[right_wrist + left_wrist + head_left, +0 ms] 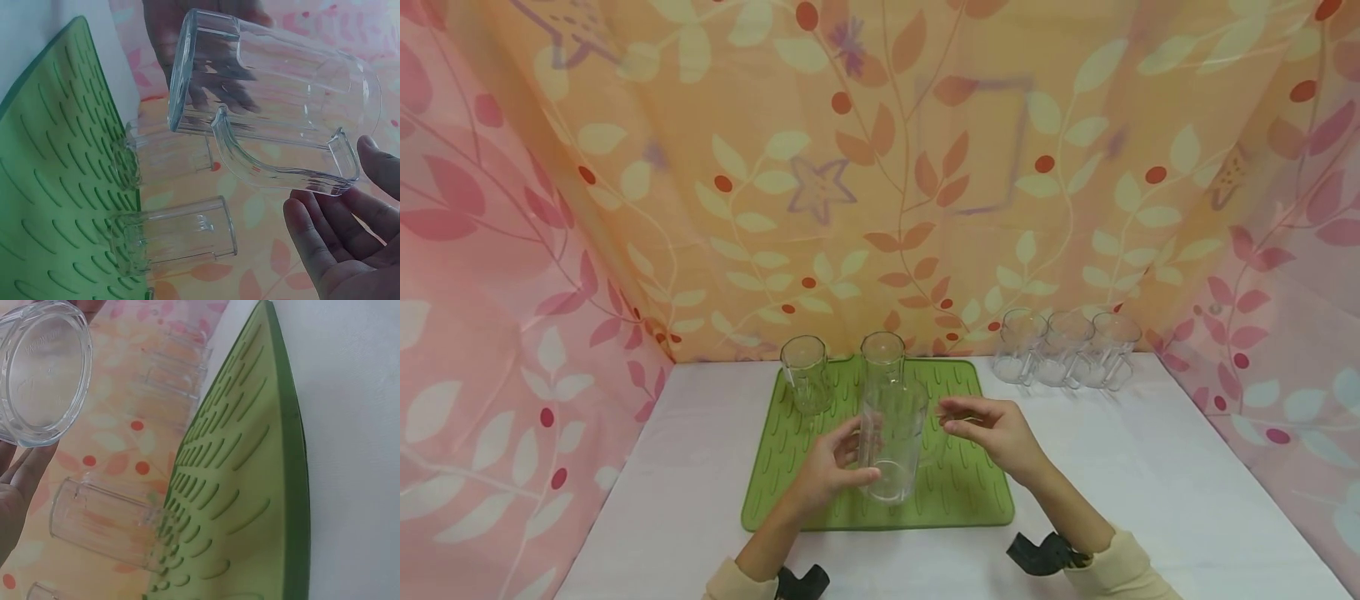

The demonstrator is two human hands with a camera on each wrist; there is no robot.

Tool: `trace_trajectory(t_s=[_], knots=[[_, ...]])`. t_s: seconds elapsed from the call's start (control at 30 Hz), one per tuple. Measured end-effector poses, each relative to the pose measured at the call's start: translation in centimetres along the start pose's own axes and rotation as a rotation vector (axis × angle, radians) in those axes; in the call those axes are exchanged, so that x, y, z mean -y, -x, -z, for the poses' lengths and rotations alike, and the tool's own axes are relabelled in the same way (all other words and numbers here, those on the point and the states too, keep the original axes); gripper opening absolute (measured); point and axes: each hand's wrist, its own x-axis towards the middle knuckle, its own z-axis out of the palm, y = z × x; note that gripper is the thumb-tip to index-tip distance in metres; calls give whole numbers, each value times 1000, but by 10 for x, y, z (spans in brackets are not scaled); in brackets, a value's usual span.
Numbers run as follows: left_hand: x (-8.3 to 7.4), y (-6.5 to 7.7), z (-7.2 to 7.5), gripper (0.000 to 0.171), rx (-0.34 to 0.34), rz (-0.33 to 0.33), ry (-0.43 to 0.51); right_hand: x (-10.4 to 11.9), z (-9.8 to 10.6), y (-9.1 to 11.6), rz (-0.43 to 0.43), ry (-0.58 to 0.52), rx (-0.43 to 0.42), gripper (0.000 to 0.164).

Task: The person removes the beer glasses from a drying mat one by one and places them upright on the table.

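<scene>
My left hand (829, 468) grips a clear glass mug (897, 437) by its side, holding it raised over the green ridged mat (958, 500). The mug's round base (47, 375) faces the left wrist camera, and its handle (269, 172) points towards my right hand (1000, 433). In the right wrist view the right fingers lie loosely bent by the handle's end, thumb apart; whether a fingertip touches the glass I cannot tell. Two more glass mugs stand upright along the mat's back part, one at the left (807, 379) and one in the middle (882, 354), partly behind the held mug.
Three clear glass mugs (1060, 350) stand in a row at the back right of the white table (1075, 450). A patterned orange cloth (865, 167) hangs behind, with pink cloth at both sides. Dark devices (1041, 554) are strapped to the wrists.
</scene>
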Motion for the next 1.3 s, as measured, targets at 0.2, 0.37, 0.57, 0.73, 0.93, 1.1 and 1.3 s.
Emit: trace_trajectory(t_s=[0.2, 0.37, 0.57, 0.73, 0.93, 1.1, 1.3], knots=[[2, 1, -1, 81, 13, -6, 16, -2, 1, 1, 0, -40, 27, 36], [3, 2, -2, 81, 28, -29, 31, -4, 1, 1, 5, -35, 40, 33], [4, 2, -2, 81, 34, -41, 37, -6, 2, 0, 5, -64, 59, 35], [4, 3, -2, 81, 38, -43, 41, -6, 3, 0, -6, -87, 82, 36], [6, 2, -1, 81, 44, -37, 54, -5, 5, 0, -21, -91, 104, 36], [7, 2, -1, 80, 51, -31, 49, -5, 6, -1, -11, -84, 110, 34], [8, 2, 0, 79, 66, -40, 63, -4, 8, 0, -27, -92, 143, 31]])
